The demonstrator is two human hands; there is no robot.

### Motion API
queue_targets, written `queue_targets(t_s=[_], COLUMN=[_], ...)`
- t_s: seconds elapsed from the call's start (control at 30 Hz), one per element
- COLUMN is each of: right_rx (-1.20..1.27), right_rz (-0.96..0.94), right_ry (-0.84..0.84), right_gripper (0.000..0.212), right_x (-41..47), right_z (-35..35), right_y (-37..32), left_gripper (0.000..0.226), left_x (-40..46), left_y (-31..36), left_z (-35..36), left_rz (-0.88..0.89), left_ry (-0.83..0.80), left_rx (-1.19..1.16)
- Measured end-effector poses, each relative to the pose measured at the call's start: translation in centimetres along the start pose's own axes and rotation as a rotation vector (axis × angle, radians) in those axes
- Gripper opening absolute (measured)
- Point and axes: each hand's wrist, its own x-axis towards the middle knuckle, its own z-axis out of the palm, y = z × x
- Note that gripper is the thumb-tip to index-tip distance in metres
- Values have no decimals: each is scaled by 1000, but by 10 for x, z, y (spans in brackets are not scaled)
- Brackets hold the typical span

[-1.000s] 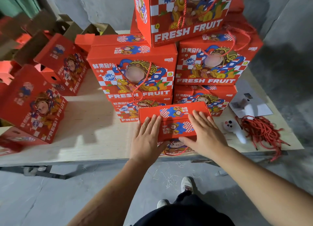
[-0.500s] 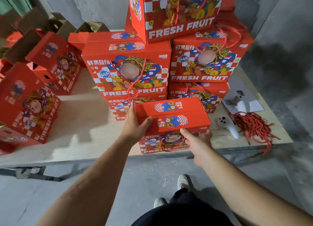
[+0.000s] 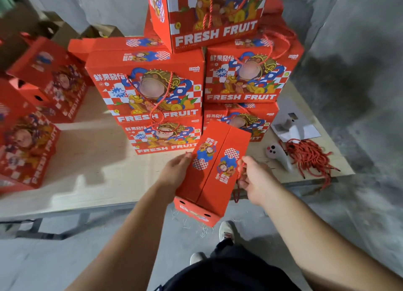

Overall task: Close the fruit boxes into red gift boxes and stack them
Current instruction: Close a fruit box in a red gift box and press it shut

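Note:
I hold a closed red gift box (image 3: 214,170) between both hands, lifted off the table's front edge and turned so its long side points away from me. My left hand (image 3: 176,172) grips its left side. My right hand (image 3: 254,177) holds its right side, where a red cord handle hangs down. Behind it stands a stack of closed red "FRESH FRUIT" gift boxes (image 3: 150,87), two columns wide, with one more box (image 3: 209,15) on top.
The plywood table (image 3: 91,159) carries more red boxes (image 3: 28,146) at the left, some tilted. At the right lie a bundle of red cords (image 3: 309,157), a white tool (image 3: 277,153) and paper sheets (image 3: 294,127). Grey concrete floor lies below, with my shoes visible.
My hands went from pressing the box's lid flat on the table to gripping its sides. The box has come up off the table and turned about a quarter turn.

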Motion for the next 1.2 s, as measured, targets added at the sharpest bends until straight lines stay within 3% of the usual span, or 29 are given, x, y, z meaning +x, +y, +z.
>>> queue_targets(t_s=[0.1,0.2,0.3,0.37,0.43,0.53,0.63,0.73,0.83,0.93,1.03,1.13,1.2], right_rx=[-70,47,218,272,229,46,78,166,265,41,-209,-105,-90], right_rz=[-173,-168,-86,-58,-93,-201,-227,-257,-381,-475,-580,-632,-643], right_ry=[-79,-432,-605,-561,-525,-594,-635,-650,-692,-661,-629,-659,-659], right_gripper=[29,41,47,49,47,37,37,33,36,25,10,16,22], right_x=[-17,-43,-63,-68,-73,-83,-90,-104,-114,-126,-137,-139,-136], right_z=[2,22,36,35,30,26,21,5,-7,-1,-9,-36,-55], right_y=[-13,-25,-39,-53,-71,-105,-144,-182,-205,-205,-212,-227,-230], left_gripper=[30,28,51,58,48,29,34,31,18,31,34,32,34], left_x=[-22,-55,-80,-89,-99,-114,-118,-115,-101,-88,-88,-89,-83], left_y=[14,51,87,102,112,114,123,144,147,134,118,114,106], left_z=[5,17,24,20,16,18,17,15,14,32,57,69,79], left_rz=[326,581,768,833,838,918,1045,1127,1046,971,985,1171,1154], left_ry=[90,11,-26,152,261,387,474,233,276,423,376,438,566], left_rx=[-106,-121,429,860,1004,882,688,402,95,224,270,374,449])
